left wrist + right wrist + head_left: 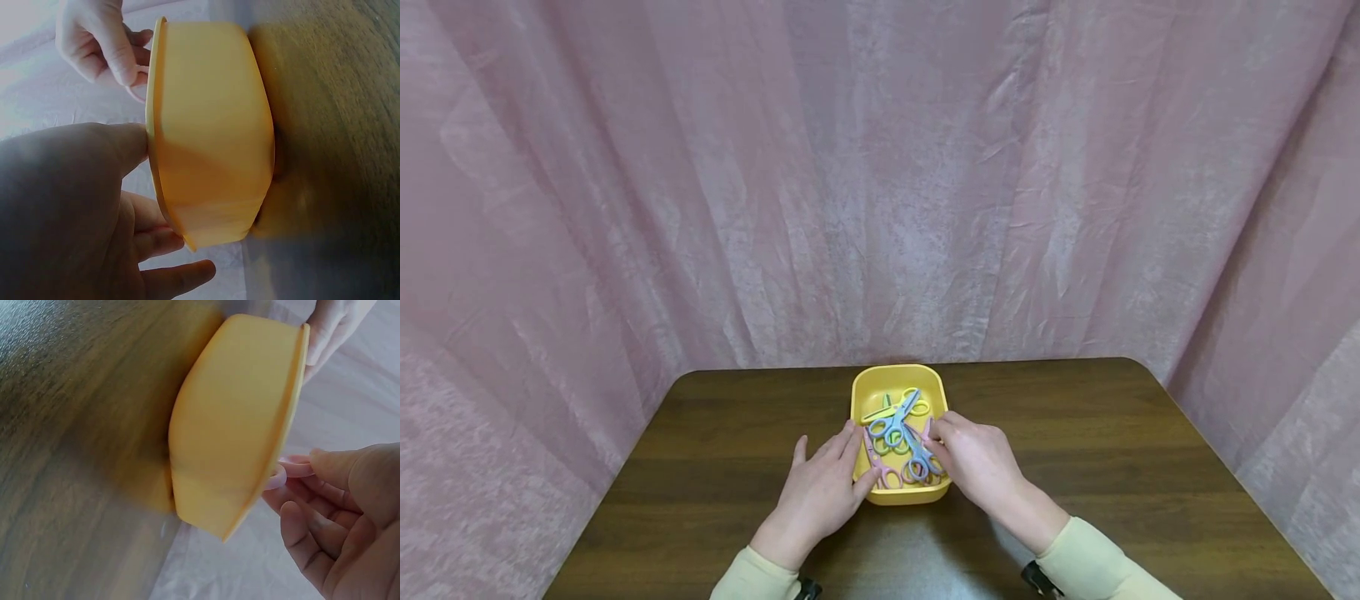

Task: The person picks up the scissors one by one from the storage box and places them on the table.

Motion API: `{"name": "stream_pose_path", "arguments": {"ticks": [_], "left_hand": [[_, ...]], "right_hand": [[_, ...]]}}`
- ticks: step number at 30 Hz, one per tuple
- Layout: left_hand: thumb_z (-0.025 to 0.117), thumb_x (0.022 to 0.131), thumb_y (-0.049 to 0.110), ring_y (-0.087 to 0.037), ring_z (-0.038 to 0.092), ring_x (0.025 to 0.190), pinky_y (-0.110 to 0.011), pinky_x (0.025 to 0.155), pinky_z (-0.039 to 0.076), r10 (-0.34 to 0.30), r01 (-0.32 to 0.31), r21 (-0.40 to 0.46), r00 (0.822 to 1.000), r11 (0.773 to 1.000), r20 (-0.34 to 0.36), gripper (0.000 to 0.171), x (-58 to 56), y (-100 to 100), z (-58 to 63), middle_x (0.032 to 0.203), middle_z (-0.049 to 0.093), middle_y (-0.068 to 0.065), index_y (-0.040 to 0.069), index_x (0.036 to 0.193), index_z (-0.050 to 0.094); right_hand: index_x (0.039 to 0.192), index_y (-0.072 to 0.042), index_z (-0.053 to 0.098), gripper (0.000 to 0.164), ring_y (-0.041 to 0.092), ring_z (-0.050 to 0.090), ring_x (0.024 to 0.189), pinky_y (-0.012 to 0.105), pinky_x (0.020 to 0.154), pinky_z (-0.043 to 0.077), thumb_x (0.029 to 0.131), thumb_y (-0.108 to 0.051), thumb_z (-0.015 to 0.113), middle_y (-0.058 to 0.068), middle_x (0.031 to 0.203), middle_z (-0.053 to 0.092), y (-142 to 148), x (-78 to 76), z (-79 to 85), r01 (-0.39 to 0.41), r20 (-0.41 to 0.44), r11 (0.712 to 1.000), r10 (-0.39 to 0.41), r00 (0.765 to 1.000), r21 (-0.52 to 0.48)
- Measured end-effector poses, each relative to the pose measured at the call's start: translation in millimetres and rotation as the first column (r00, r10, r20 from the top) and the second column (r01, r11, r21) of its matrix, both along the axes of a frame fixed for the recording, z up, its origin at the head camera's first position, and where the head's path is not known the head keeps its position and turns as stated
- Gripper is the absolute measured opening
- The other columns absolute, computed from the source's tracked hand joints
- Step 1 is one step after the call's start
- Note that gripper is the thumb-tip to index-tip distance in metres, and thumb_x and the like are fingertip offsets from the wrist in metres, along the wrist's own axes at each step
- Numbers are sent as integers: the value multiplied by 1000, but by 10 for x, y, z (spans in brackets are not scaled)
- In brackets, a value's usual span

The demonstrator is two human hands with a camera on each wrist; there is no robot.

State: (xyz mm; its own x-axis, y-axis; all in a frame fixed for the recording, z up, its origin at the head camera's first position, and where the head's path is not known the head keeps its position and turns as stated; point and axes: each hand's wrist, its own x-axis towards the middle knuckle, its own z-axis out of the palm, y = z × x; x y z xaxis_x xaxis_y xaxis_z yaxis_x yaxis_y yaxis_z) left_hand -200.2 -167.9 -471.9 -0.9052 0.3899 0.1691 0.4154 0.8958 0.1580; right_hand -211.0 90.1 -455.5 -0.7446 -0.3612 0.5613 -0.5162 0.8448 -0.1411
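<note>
The pink scissors are at the right side of the yellow bin, with handle rings at the rim; from where I stand, the hand hides much of the pair, and I cannot tell how far the blades run under the others. The right hand pinches a ring between thumb and fingers. Risk: a ring held only at the fingertips may slip or twist if pulled at an angle. Beside the pair lies a pile: an upper blue pair across yellow scissors, and a lower blue pair near the right hand. Risk: a blade or ring caught among these may drag a neighbour along, and a sharp tug may flip one over the rim. A second pink pair lies along the left wall. The left hand rests on the left rim, fingers extended, thumb over the edge, not clenched. Risk: uneven pressure there, or a lift against the right wall, may tip the bin or slide it across the brown table, since nothing visible fixes it down.
</note>
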Motion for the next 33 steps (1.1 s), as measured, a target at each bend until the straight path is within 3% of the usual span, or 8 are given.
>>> {"name": "stream_pose_path", "arguments": {"ticks": [20, 33], "left_hand": [[57, 113, 54, -29, 55, 149, -78, 121, 28, 3, -4, 3, 999, 1000, 43, 72, 14, 17, 26, 170, 47, -15, 3, 164, 51], [58, 114, 52, -30, 56, 148, -79, 119, 29, -4, 4, 7, 1000, 1000, 31, 70, 19, 5, 12, 169, 48, -16, 3, 163, 52]], "right_hand": [[86, -22, 76, 18, 0, 64, 71, 32, 54, 51, 92, -21, 93, -15, 91, 71, 376, 221, 256, -27, -82, 996, 20, 996, -90], [88, -22, 75, 21, 0, 60, 66, 30, 51, 47, 87, -12, 93, -15, 93, 71, 827, 217, 196, 14, -138, 993, -31, 990, -119]]}}
